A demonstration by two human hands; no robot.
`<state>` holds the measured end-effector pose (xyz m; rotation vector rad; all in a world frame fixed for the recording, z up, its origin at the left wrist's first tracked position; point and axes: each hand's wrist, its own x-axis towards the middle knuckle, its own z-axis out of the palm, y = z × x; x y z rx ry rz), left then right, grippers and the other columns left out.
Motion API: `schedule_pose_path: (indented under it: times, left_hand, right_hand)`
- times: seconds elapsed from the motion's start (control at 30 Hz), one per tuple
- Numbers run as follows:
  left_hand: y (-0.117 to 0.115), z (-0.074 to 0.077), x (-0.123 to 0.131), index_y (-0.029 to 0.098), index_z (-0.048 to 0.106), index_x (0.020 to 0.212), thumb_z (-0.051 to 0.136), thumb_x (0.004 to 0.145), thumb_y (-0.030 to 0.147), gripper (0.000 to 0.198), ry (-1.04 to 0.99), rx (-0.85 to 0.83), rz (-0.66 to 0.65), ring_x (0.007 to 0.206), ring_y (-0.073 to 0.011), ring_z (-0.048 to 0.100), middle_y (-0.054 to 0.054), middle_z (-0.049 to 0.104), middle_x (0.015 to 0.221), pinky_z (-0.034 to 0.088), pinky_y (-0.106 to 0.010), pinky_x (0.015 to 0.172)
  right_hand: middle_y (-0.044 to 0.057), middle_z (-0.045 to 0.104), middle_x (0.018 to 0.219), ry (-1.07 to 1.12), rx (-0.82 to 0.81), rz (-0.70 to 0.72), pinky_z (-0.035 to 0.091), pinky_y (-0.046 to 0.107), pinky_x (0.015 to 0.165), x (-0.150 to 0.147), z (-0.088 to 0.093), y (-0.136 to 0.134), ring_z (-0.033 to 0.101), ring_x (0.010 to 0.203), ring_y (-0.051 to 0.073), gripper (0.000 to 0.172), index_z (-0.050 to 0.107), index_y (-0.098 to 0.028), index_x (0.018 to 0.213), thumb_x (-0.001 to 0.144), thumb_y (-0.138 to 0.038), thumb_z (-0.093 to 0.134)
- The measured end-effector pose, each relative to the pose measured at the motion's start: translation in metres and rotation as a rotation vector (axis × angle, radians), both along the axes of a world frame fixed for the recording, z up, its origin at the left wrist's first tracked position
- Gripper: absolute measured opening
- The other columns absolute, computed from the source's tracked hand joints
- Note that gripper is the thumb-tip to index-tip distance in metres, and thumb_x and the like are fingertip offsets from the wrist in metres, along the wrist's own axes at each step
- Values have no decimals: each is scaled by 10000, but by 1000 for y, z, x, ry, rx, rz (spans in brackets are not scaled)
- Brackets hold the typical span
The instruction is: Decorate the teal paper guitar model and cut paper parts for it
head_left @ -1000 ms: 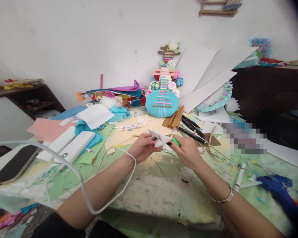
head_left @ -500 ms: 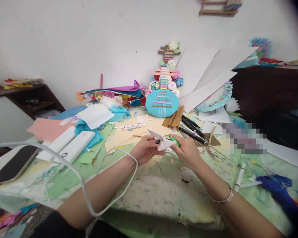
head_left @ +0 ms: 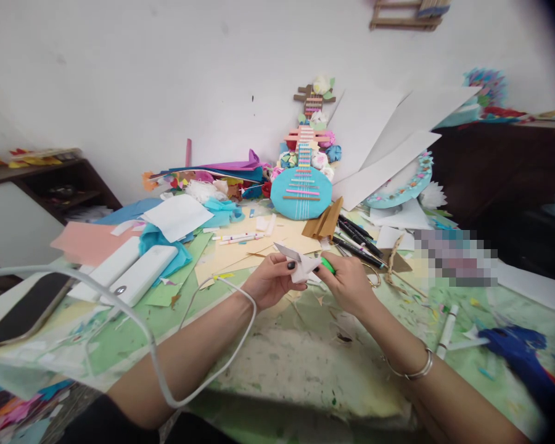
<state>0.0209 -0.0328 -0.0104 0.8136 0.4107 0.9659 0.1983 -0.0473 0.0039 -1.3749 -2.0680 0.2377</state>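
Note:
Over the middle of the table, my left hand pinches a small piece of white paper between thumb and fingers. My right hand is closed around the green handle of a pair of scissors. One scissor blade points up and left past the paper, close to my left thumb; the other blade is mostly hidden by the paper. Behind my hands stands a blue paper lute with strings and coloured strips, leaning among paper flowers.
Black pens and a brown folded paper lie just beyond my hands. A white cable loops across my left forearm. A phone and white power banks are at left, a blue glue gun at right.
Both hands stay in nearly the same place. The white paper has shifted slightly between the scissor blades, and its visible outline differs a little.

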Motion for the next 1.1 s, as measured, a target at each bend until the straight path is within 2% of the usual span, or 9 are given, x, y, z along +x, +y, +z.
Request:
schedule_pose_path:
  times: [0.23,0.33,0.47,0.57,0.63,0.73,0.83,0.93,1.1]
  left_hand:
    - [-1,7,-3,107,687,724,833,532,259,285,-36,73,22,532,-88,574,-22,626,644,493,-158,432]
    - [0,9,-4,97,682,676,835,526,269,275,4,95,22,525,-87,566,-18,603,618,509,-180,458]
    - [4,10,-3,97,708,750,829,551,297,307,127,95,75,596,-117,608,-31,637,642,557,-246,579]
    - [10,6,-1,99,712,781,819,572,286,300,268,157,168,697,-156,642,-51,678,720,570,-329,711]
    - [14,2,-1,103,711,799,810,581,298,308,384,219,245,738,-171,647,-61,692,766,560,-345,744]
    - [21,-5,-2,113,701,786,798,591,308,293,578,366,355,759,-175,642,-70,697,805,542,-315,735]
    - [25,-10,-3,118,660,692,792,590,320,262,708,495,424,725,-166,628,-60,681,750,537,-289,689]
    - [25,-12,-3,122,618,636,793,584,329,276,769,531,435,658,-152,614,-43,655,675,537,-272,619]
    - [22,-12,-1,109,653,713,782,609,332,278,744,510,331,577,-128,599,-35,648,660,532,-258,555]
  right_hand:
    - [-22,374,522,25,15,-74,193,255,550,7,-11,13,343,516,119,482,383,-198,601,887,-579,310]
    - [-18,381,530,46,3,-136,204,255,557,10,-16,20,355,534,126,490,389,-198,593,890,-581,311]
    - [-12,415,557,142,1,-195,217,251,551,14,-18,24,360,555,129,495,411,-196,590,886,-583,321]
    - [-14,441,563,245,-22,-166,249,244,555,13,-16,24,385,563,129,496,450,-192,602,874,-592,342]
    - [-18,458,562,294,-62,-153,270,242,554,11,-15,23,406,569,132,476,497,-189,630,842,-604,401]
    - [-17,509,581,348,-143,-169,297,245,551,9,-14,24,446,580,142,388,558,-187,687,771,-565,530]
    - [6,595,676,437,-199,-148,351,257,583,8,-16,26,510,625,157,268,603,-179,758,686,-435,637]
    - [7,605,686,517,-247,-61,370,257,564,7,-16,26,511,597,145,269,628,-170,825,641,-363,665]
    - [-26,556,615,536,-320,68,334,223,487,1,-12,20,431,494,92,233,650,-162,841,681,-332,639]
